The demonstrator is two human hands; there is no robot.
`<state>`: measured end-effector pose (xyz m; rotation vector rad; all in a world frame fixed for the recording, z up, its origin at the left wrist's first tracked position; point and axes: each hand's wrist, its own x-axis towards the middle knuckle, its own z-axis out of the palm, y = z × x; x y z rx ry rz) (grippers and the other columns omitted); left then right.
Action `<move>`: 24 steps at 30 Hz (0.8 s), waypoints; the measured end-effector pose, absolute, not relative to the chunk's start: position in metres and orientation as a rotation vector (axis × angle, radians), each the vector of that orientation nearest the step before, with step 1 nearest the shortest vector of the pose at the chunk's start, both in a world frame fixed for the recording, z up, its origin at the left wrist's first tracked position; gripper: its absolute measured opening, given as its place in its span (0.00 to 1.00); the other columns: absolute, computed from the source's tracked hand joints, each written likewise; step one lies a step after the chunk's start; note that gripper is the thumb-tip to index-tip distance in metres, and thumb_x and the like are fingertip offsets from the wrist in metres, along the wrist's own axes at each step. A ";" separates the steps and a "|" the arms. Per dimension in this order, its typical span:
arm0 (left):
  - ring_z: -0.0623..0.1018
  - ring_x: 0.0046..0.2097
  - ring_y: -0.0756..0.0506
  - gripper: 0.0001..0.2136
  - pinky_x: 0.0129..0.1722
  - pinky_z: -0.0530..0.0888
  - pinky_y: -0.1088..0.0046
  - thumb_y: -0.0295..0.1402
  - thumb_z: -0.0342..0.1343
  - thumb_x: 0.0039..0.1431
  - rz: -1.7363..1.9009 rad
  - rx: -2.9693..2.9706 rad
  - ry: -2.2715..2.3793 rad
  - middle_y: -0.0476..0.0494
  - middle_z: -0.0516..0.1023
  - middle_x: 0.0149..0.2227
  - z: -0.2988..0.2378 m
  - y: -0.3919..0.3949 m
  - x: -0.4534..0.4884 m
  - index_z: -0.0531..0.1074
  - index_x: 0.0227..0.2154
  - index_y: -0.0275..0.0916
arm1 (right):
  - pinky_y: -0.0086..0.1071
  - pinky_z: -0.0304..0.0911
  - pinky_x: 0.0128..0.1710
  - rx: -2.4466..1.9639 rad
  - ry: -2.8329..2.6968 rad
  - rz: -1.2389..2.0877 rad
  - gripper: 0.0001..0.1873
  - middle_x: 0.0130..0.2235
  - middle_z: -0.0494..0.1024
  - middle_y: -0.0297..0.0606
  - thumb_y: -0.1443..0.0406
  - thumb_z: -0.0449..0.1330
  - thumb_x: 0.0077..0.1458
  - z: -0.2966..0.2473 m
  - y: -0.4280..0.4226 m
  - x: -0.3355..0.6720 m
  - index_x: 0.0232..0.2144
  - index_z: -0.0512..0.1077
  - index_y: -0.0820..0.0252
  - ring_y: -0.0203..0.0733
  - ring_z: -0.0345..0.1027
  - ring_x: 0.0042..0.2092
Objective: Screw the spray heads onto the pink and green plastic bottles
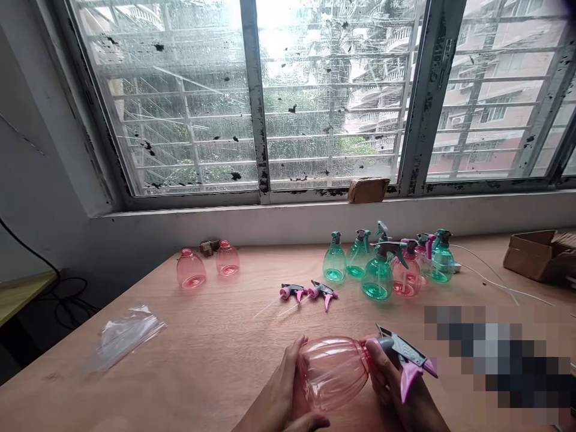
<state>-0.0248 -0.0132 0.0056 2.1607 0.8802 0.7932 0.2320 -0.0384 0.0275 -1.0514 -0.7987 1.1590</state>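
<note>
A clear pink spray bottle (335, 372) lies sideways in both my hands, just above the table. My left hand (288, 390) is wrapped round its base end. At the neck, my right hand (389, 381) grips the collar where the grey and pink spray head (407, 354) sits on the bottle. The trigger points down and to the right. Beyond my hands, two loose pink spray heads (294, 293) with thin tubes lie on the wooden table (202, 354). Two pink bottles without heads (191, 270) stand at the far left.
Several green and pink spray bottles with heads (377, 279) stand at the back right. A clear plastic bag (130, 335) lies at left. An open cardboard box (537, 257) and white cable (517, 288) are at right. A blurred patch covers the right front. Windows rise behind the table.
</note>
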 end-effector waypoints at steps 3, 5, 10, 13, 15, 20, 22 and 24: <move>0.55 0.75 0.29 0.52 0.72 0.58 0.49 0.45 0.69 0.59 0.776 2.172 0.906 0.35 0.47 0.77 0.001 -0.012 -0.025 0.35 0.74 0.52 | 0.27 0.49 0.20 -1.025 -0.797 1.215 0.26 0.23 0.57 0.24 0.47 0.75 0.46 0.023 -0.036 0.232 0.25 0.66 0.55 0.31 0.49 0.23; 0.55 0.74 0.27 0.55 0.72 0.58 0.48 0.51 0.69 0.57 0.775 2.185 0.904 0.32 0.47 0.77 -0.001 -0.010 -0.025 0.35 0.74 0.49 | 0.28 0.46 0.20 -1.037 -0.808 1.210 0.27 0.23 0.56 0.24 0.45 0.73 0.48 0.020 -0.035 0.233 0.24 0.64 0.54 0.31 0.46 0.23; 0.54 0.76 0.32 0.34 0.73 0.56 0.50 0.52 0.45 0.73 0.785 2.163 0.894 0.41 0.49 0.77 0.002 -0.010 -0.026 0.39 0.74 0.52 | 0.30 0.44 0.21 -1.052 -0.836 1.197 0.30 0.23 0.55 0.25 0.41 0.70 0.50 0.022 -0.035 0.233 0.23 0.61 0.54 0.33 0.44 0.24; 0.58 0.74 0.33 0.33 0.72 0.59 0.51 0.51 0.46 0.73 0.801 2.140 0.907 0.44 0.52 0.76 0.005 -0.011 -0.026 0.41 0.74 0.55 | 0.29 0.45 0.22 -1.052 -0.831 1.207 0.29 0.23 0.56 0.25 0.41 0.71 0.48 0.026 -0.037 0.233 0.25 0.64 0.55 0.33 0.45 0.24; 0.59 0.74 0.32 0.41 0.72 0.59 0.50 0.51 0.56 0.67 0.801 2.144 0.908 0.40 0.51 0.76 0.002 -0.011 -0.026 0.37 0.74 0.54 | 0.29 0.46 0.23 -1.055 -0.831 1.209 0.28 0.24 0.56 0.25 0.42 0.71 0.48 0.027 -0.037 0.233 0.27 0.66 0.55 0.33 0.46 0.25; 0.54 0.75 0.30 0.53 0.73 0.56 0.50 0.48 0.67 0.59 0.783 2.194 0.944 0.34 0.47 0.77 -0.015 -0.006 -0.026 0.33 0.74 0.48 | 0.31 0.42 0.23 -1.037 -0.864 1.224 0.29 0.24 0.54 0.24 0.41 0.70 0.50 0.025 -0.036 0.233 0.26 0.64 0.55 0.33 0.43 0.25; 0.54 0.75 0.29 0.56 0.73 0.57 0.50 0.53 0.67 0.56 0.783 2.209 0.937 0.33 0.48 0.77 -0.015 -0.005 -0.026 0.34 0.74 0.47 | 0.31 0.41 0.23 -1.033 -0.876 1.232 0.29 0.23 0.53 0.24 0.41 0.69 0.51 0.025 -0.036 0.234 0.25 0.62 0.55 0.32 0.42 0.25; 0.53 0.75 0.29 0.53 0.73 0.56 0.51 0.57 0.62 0.59 0.773 2.201 0.916 0.34 0.47 0.77 -0.010 -0.007 -0.026 0.34 0.74 0.47 | 0.31 0.41 0.23 -1.040 -0.913 1.225 0.30 0.22 0.53 0.23 0.41 0.68 0.53 0.025 -0.036 0.235 0.24 0.60 0.54 0.32 0.41 0.24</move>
